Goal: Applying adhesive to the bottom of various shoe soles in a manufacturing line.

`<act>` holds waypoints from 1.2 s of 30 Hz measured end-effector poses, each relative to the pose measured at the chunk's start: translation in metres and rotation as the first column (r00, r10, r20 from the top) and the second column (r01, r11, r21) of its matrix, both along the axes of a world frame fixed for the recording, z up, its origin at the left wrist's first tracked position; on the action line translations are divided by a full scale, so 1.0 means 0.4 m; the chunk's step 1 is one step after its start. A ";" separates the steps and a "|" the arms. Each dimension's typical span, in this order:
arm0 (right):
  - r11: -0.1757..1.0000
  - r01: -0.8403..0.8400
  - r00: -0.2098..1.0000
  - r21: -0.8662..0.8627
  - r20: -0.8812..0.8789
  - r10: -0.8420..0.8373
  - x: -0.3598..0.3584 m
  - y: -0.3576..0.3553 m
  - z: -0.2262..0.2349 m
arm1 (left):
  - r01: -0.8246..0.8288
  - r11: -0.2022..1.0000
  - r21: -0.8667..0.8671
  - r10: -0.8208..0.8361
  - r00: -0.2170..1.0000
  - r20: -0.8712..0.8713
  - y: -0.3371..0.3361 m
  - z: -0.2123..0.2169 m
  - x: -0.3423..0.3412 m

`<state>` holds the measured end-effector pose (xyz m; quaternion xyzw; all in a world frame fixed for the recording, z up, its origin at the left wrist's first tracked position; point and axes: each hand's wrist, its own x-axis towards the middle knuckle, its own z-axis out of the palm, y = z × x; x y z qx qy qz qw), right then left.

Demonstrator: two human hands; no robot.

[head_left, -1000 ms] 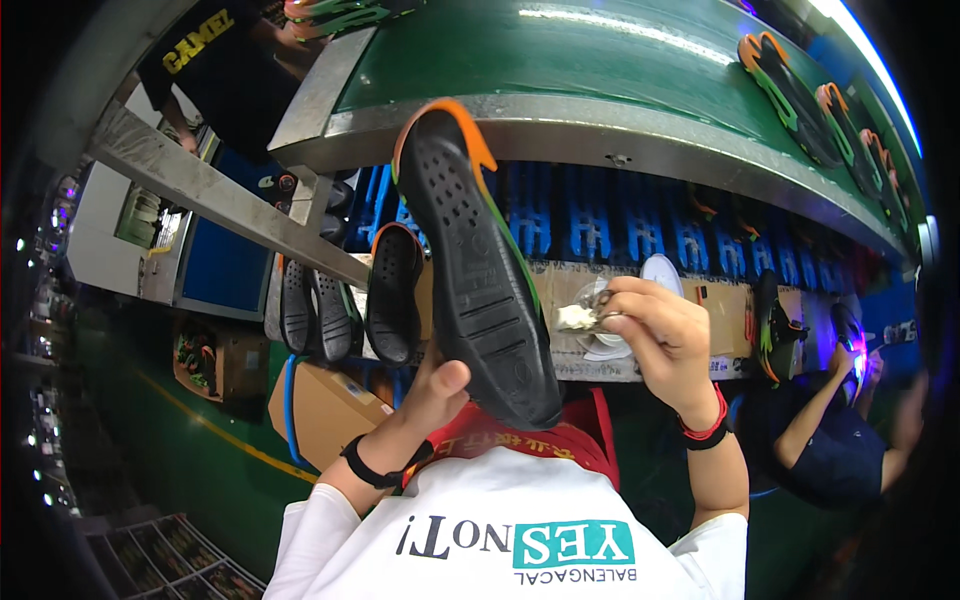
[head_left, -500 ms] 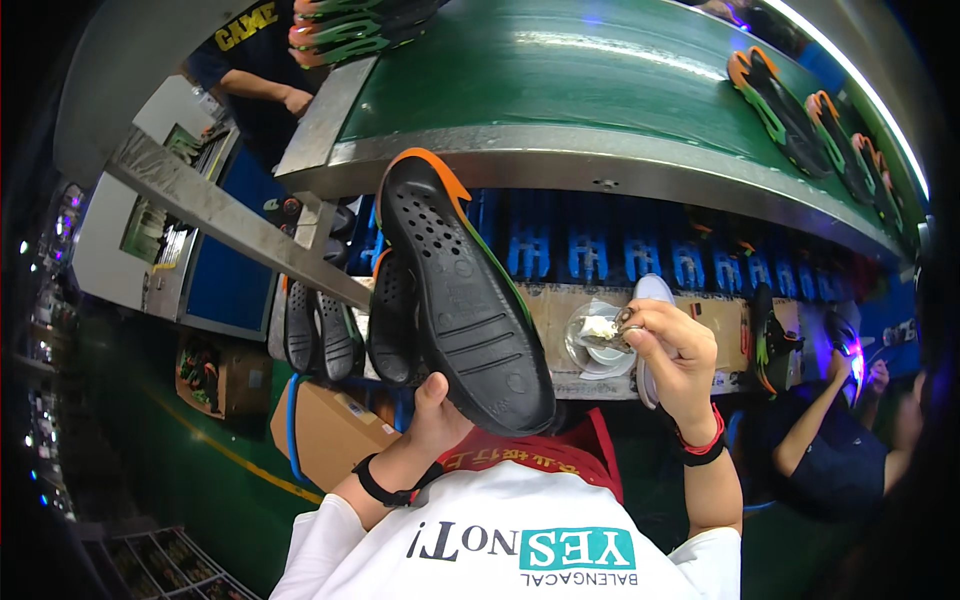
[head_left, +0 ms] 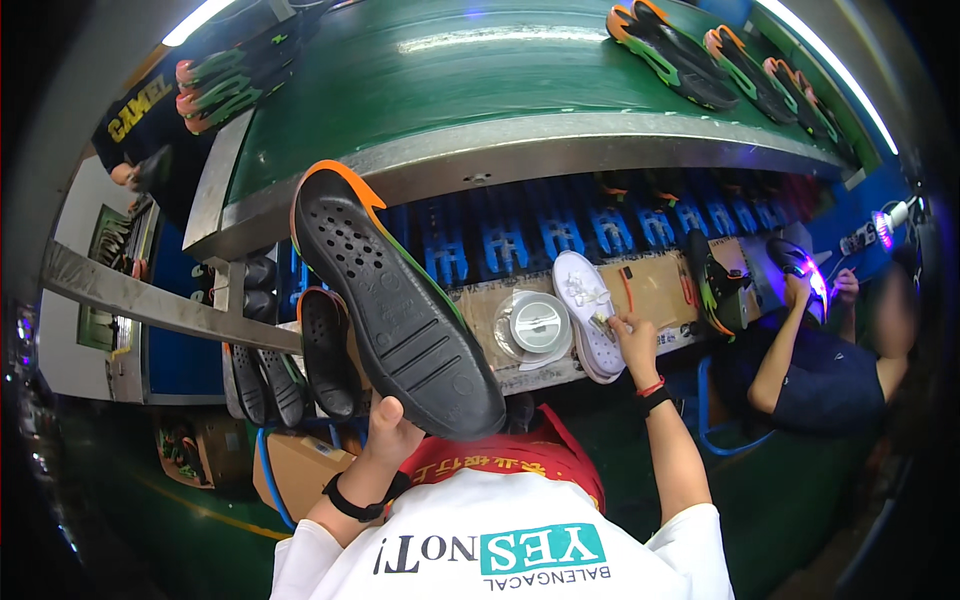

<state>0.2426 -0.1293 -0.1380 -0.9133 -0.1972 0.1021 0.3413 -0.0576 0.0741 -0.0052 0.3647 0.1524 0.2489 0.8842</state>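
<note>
While the left hand (head_left: 392,432) grips a black sole (head_left: 392,305), the right hand (head_left: 632,340) pinches a small brush (head_left: 604,320).

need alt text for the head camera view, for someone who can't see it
Seen from above, a person's left hand holds up a black shoe sole with an orange edge, tread side up, while the right hand reaches to a white sole on the workbench beside a round clear container. Beyond it, a green conveyor belt carries more soles.
</note>
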 end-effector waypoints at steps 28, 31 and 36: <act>0.597 -0.362 0.750 0.716 -0.157 0.643 -0.309 0.145 0.510 | -0.272 0.867 0.418 0.318 0.947 -0.042 0.044 -0.066 0.013; 0.522 -0.426 0.796 0.739 0.033 0.604 -0.316 0.167 0.509 | -0.293 0.826 0.481 0.362 0.931 -0.054 0.043 -0.081 0.003; 0.472 -0.178 0.822 0.863 -0.133 0.553 -0.341 0.191 0.486 | -0.299 0.784 0.544 0.358 0.934 -0.004 0.044 -0.091 -0.001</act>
